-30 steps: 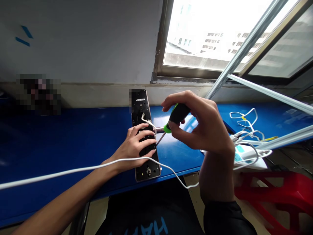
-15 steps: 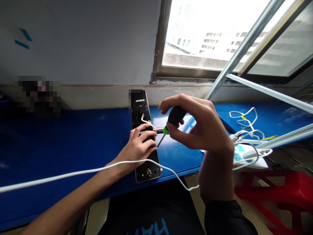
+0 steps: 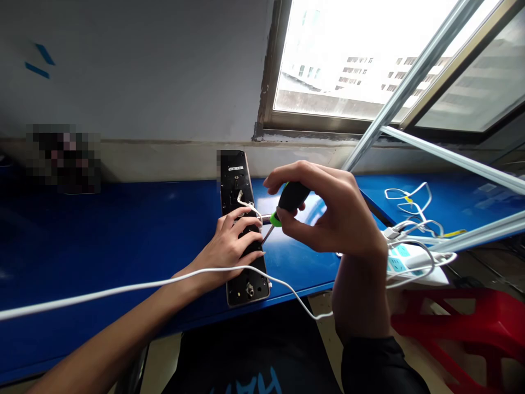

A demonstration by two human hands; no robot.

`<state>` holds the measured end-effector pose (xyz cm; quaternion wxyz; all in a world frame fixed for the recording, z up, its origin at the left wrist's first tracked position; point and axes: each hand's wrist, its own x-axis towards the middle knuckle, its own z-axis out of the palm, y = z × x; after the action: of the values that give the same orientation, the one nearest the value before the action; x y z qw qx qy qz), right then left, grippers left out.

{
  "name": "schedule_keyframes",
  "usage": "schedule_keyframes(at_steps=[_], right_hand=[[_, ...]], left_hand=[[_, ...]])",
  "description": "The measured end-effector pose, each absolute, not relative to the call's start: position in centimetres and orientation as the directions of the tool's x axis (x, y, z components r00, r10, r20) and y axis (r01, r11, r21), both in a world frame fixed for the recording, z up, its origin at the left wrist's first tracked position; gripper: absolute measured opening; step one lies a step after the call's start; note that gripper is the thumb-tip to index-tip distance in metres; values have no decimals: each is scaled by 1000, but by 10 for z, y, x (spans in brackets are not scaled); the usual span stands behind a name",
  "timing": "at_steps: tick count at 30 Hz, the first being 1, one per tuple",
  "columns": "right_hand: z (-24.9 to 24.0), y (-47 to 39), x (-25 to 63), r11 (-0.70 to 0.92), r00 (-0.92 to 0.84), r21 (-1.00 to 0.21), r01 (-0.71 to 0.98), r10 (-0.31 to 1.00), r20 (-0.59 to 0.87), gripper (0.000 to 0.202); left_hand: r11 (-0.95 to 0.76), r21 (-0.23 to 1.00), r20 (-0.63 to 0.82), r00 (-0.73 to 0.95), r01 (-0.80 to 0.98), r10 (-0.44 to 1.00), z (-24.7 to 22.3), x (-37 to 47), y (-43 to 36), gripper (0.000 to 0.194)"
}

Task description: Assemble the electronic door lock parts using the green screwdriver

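A long black panel point(image 3: 248, 284) with screws and fittings lies on the blue table, its length running away from me. My left hand point(image 3: 233, 241) rests across its middle, fingers spread over the surface. My right hand point(image 3: 328, 210) is closed round the black and green handle of a screwdriver point(image 3: 293, 196). The tilted shaft points down and left, its tip at the panel's right edge beside my left fingertips. A short white cable point(image 3: 256, 211) runs from a connector on the panel. Whether the tip sits on a screw is too small to tell.
A long white cable point(image 3: 135, 287) crosses over my left forearm. On the right are a white power strip point(image 3: 397, 261) with tangled cables, metal frame bars point(image 3: 451, 156) and a red stool point(image 3: 488, 317). A window point(image 3: 328, 71) is behind.
My right hand and the screwdriver have shifted slightly left. The fingers of my left hand have spread a little, and the panel stays in place.
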<state>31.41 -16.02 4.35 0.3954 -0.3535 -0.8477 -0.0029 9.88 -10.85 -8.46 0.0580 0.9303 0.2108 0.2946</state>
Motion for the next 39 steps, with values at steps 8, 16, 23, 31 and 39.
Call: schedule_keyframes(at_steps=[8,16,23,31,39], right_hand=[[37,-157,313,748,-454,-258,612,600,659,37],[44,-163,316,805,-547,-244,541,557,625,51],[40,-159,314,810,-548,-251,530,553,627,34],[39,-162,314,797,-523,-242,554,559,643,38],[38,-161,316,783,-504,-249,570,573,646,40]], left_hand=[[-909,240,558,718,341,417,-85,98,-109,10],[-913,236,558,723,333,408,-85,98,-109,12],[-913,223,562,720,342,408,-87,96,-108,15],[-903,249,561,708,349,429,-89,96,-107,14],[-898,259,545,714,354,439,-87,96,-108,14]])
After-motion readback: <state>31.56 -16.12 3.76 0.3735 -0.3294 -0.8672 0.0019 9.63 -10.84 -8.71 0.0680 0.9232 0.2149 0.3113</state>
